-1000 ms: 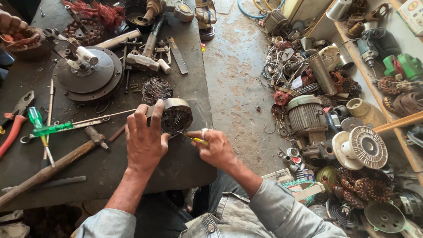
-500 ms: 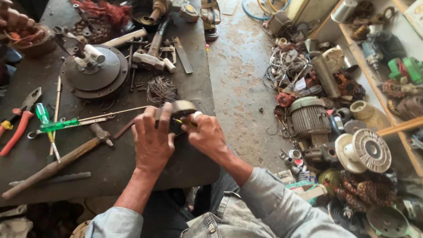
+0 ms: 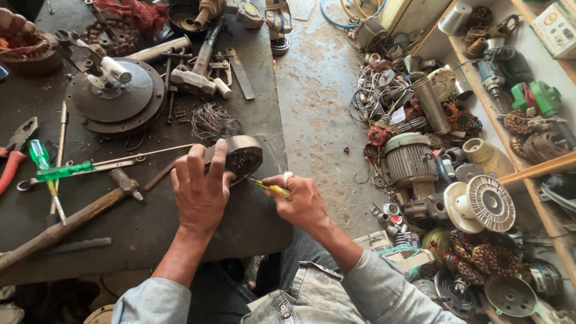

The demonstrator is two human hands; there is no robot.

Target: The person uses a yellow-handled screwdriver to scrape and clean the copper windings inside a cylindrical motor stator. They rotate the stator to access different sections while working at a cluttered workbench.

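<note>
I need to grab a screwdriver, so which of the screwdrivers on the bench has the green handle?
The green-handled screwdriver lies at the bench's left, beside the red-handled pliers. The other, yellow-handled tool is in the right hand.

A dark workbench (image 3: 150,234) was seen on the left. A wooden-handled hammer (image 3: 72,219) was laid near its front, a green-handled screwdriver (image 3: 45,165) and red-handled pliers (image 3: 12,162) at the left edge. A round metal disc assembly (image 3: 117,99) was set further back, with a tangle of thin wire (image 3: 210,120) to its right. On the concrete floor (image 3: 318,102) at right, a ribbed grey motor (image 3: 411,159) and a white fan cover (image 3: 489,204) were heaped among scrap parts.
</note>
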